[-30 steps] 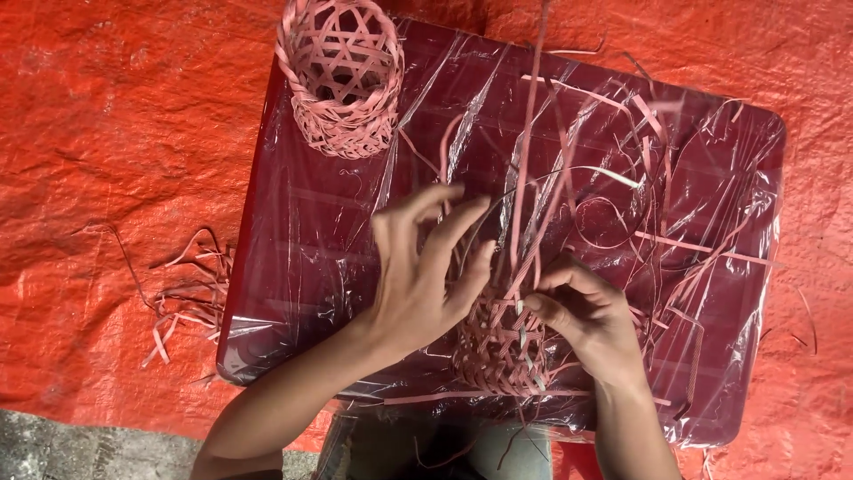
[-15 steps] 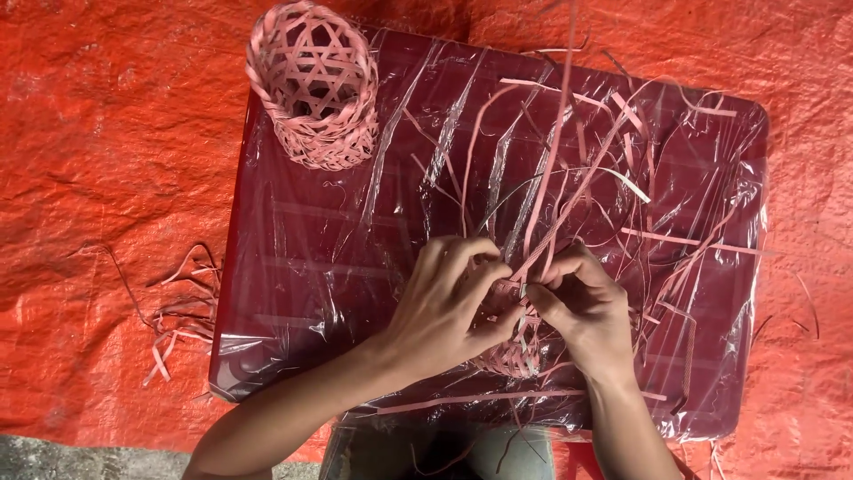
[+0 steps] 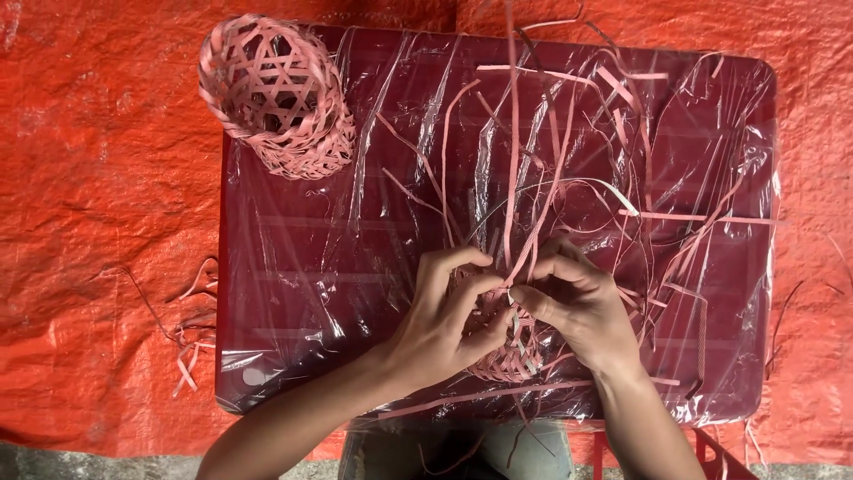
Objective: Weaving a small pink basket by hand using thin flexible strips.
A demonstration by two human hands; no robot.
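A small, partly woven pink basket (image 3: 511,356) rests near the front edge of a dark red table (image 3: 293,293) wrapped in clear plastic. My left hand (image 3: 453,311) curls over its left side, fingers pinching pink strips. My right hand (image 3: 577,302) meets it from the right and grips the same bundle of long pink strips (image 3: 515,178), which rise from the weave toward the back of the table. Both hands hide most of the basket's rim.
A finished pink openwork basket (image 3: 275,93) lies on its side at the table's back left corner. Loose pink strips (image 3: 675,222) spread over the right half of the table. Cut scraps (image 3: 191,329) lie on the orange tarp (image 3: 98,178) to the left.
My left hand, spread open above the weave before, has closed onto the strips. Both hands have come together over the small basket. The view has shifted slightly.
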